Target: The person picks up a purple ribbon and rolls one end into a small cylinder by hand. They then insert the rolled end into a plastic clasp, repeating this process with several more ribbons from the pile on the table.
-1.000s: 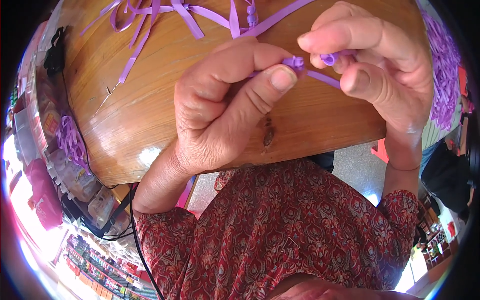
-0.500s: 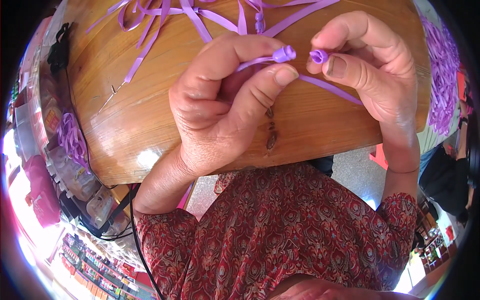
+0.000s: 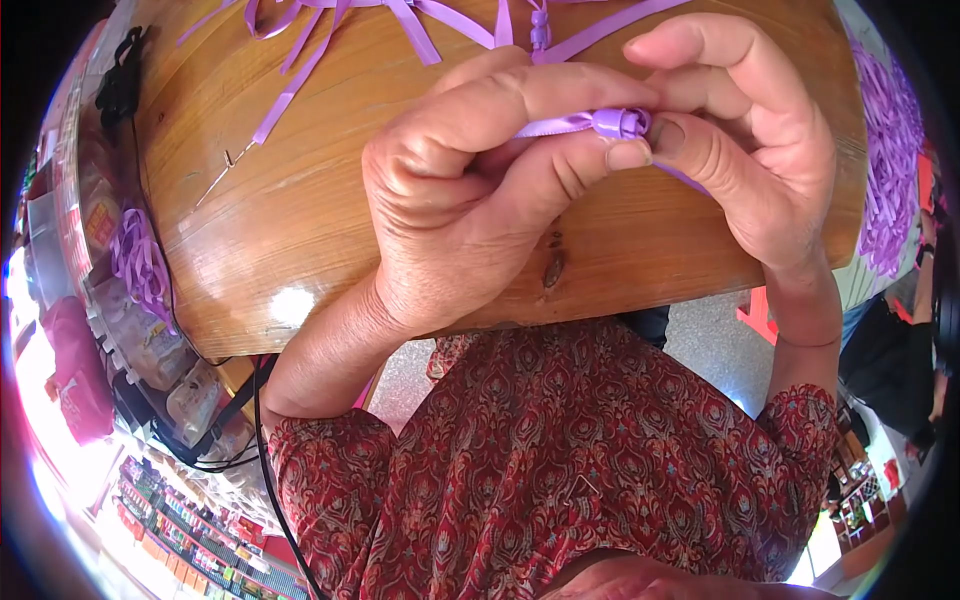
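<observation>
My left hand (image 3: 460, 215) pinches a purple plastic lanyard clasp (image 3: 618, 123) between thumb and forefinger. A narrow purple ribbon (image 3: 556, 127) runs from the clasp back into that hand. Against the clasp's right end press the thumb and forefinger of my right hand (image 3: 745, 160); they cover the small purple clasp part they hold, and whether the two parts are locked cannot be made out. Below the right thumb a piece of purple ribbon shows. At the table's far side lies another purple clasp (image 3: 540, 30) on ribbon.
Loose purple ribbons lie along the far part of the wooden table (image 3: 330, 230), one ending in a metal pin-like piece (image 3: 228, 160). A big ribbon bundle (image 3: 890, 160) hangs at the right, a smaller purple bundle (image 3: 140, 262) at the left. A black cable (image 3: 262, 430) runs by my left arm.
My left hand has moved right with its clasp part, closing the gap to the part in my right hand. The two parts now meet at the fingertips.
</observation>
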{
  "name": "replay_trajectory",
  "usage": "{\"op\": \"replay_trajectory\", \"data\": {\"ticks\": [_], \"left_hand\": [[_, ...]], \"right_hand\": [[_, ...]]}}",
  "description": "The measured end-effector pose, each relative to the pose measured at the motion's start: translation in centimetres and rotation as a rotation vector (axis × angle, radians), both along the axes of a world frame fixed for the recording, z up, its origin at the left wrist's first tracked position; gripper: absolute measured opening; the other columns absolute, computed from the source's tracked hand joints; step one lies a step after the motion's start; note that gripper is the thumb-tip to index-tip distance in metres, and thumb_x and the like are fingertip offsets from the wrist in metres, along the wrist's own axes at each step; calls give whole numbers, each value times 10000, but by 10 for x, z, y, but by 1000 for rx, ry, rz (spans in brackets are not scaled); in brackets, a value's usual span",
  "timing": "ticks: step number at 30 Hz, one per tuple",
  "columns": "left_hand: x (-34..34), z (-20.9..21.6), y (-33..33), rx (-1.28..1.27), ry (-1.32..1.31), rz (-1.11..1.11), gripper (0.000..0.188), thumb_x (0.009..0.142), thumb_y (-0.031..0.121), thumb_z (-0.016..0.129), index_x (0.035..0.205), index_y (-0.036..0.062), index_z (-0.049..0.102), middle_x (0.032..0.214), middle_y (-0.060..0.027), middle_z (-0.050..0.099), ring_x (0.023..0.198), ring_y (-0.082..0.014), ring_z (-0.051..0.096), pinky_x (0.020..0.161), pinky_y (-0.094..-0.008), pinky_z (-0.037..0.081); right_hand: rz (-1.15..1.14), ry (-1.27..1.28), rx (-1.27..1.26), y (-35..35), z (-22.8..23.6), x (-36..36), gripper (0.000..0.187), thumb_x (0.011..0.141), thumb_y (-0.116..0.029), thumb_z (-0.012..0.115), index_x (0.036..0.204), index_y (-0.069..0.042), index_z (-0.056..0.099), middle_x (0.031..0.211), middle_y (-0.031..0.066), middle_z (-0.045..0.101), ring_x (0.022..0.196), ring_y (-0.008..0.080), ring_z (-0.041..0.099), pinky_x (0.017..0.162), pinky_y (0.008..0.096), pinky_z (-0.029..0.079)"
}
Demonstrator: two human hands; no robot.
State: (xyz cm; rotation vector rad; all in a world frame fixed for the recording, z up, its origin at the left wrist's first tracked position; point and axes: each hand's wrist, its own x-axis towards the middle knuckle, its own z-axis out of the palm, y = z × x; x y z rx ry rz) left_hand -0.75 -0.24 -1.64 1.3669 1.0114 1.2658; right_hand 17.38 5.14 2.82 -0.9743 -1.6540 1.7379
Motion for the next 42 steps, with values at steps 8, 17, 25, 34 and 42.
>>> {"op": "replay_trajectory", "data": {"ticks": [8,17,25,34,42], "left_hand": [[0,-7,4,157,-96,-32,227,831,42,629,1052,-7,610,1011,-92,632,870,-133,586,807,-255,471],[3,-2,7,62,-203,-144,247,849,128,638,1044,-19,602,978,-87,614,823,-119,547,769,-252,444],[15,10,-5,-155,-542,-26,185,881,138,593,986,-14,592,898,-59,592,806,-119,535,779,-261,431],[-1,-6,-13,-255,-504,-7,208,877,127,595,1035,-8,588,931,-73,607,849,-132,552,792,-255,439],[19,12,-4,-199,-377,158,278,868,140,611,1108,6,574,898,-60,623,789,-102,552,701,-215,440]], "right_hand": [[119,125,58,6,-19,8,144,863,-23,587,990,46,576,893,83,611,749,106,568,694,205,471],[99,129,-12,1,-10,9,102,831,-1,615,930,22,603,812,47,600,633,90,532,565,204,433],[234,-116,654,3,-7,2,57,809,-7,643,857,13,617,714,45,613,599,114,565,538,229,442],[162,-161,914,2,-12,2,65,827,-13,629,878,25,619,707,61,613,568,118,547,516,217,404],[-4,-108,116,7,-15,6,114,834,-37,628,932,21,634,783,36,609,651,90,533,576,214,402]]}}
